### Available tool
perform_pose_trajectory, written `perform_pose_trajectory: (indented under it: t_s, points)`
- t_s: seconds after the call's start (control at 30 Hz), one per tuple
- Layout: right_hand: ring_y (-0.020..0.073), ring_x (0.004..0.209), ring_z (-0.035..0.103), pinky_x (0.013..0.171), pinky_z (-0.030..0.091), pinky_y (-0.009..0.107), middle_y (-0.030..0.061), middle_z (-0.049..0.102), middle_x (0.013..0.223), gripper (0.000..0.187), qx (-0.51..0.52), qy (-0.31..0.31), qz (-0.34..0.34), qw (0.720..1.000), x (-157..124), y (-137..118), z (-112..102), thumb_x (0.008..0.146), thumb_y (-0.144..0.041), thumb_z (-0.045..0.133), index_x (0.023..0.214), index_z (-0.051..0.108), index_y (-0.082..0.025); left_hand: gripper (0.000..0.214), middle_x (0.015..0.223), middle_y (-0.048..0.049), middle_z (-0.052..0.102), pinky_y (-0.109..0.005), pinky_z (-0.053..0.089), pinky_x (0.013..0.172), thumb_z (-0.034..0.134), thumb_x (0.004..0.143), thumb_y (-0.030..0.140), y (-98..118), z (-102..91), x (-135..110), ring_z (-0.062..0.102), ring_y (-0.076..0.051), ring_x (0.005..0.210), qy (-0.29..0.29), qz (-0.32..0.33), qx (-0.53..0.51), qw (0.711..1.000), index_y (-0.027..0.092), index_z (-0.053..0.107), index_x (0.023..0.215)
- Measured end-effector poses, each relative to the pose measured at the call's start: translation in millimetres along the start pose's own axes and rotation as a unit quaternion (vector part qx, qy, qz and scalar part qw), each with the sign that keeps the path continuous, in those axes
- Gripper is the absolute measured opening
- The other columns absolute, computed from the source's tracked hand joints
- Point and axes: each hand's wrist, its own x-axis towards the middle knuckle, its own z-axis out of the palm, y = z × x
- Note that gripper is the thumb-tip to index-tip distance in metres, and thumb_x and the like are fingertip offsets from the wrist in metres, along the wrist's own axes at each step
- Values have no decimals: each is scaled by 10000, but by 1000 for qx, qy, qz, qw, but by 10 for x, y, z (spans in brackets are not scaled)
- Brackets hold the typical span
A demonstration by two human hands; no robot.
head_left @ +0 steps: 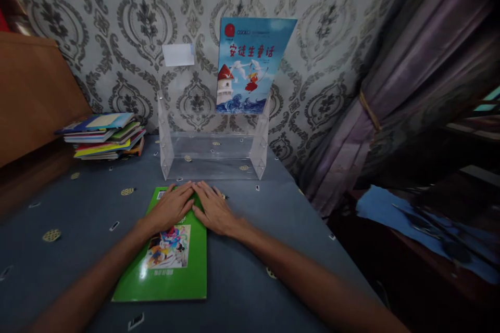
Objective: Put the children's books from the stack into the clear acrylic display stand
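A green picture book (164, 263) lies flat on the blue tablecloth (78, 229) in front of me. My left hand (172, 207) rests palm down on its far end, fingers stretched out. My right hand (214, 210) lies flat beside it, partly on the book's far right corner, fingers spread. Behind the hands stands a clear acrylic book stand (213, 148). A blue book (250, 65) with a lighthouse cover stands upright in the stand's right side, leaning against the wall.
A stack of several colourful books (105, 135) sits at the back left by a wooden panel (31, 93). A purple curtain (390, 93) hangs at the right past the table edge. A white card (178, 54) is on the patterned wall.
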Motion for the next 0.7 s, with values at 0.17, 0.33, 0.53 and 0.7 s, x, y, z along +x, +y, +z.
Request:
perform_pose_trajectory:
  t_s: [0.17,0.33,0.53,0.7]
  points:
    - [276,1503,293,1208,259,539,185,384,1583,613,5,-7,-4,1000,3,10,-18,988,-355,437,1544,320,-123,468,1506,-123,506,-537,358,1160,317,1028,318,27,-51,-6,459,-251,1408,-6,-4,-12,1000,184,462,1452]
    - [275,1507,286,1214,247,538,177,374,1591,610,8,-22,6,1000,7,-16,-53,978,-325,450,1540,333,-123,453,1497,-119,517,-525,356,1169,337,1026,312,35,-60,-11,456,-243,1412,-12,-8,-17,1000,179,484,1434]
    - [272,1505,287,1210,254,536,169,372,1594,620,1,-15,-12,1000,4,24,-32,969,-312,465,1551,321,-154,452,1509,-107,506,-508,351,1178,323,1034,301,34,-67,-21,441,-233,1423,-10,-10,-20,1000,183,482,1440]
    - [284,1505,283,1204,256,555,192,367,1591,627,8,-15,-15,1000,1,39,-10,971,-319,460,1549,314,-124,448,1506,-94,512,-494,342,1185,314,1035,303,22,-67,-27,430,-226,1429,-9,-1,-25,1000,191,503,1424]
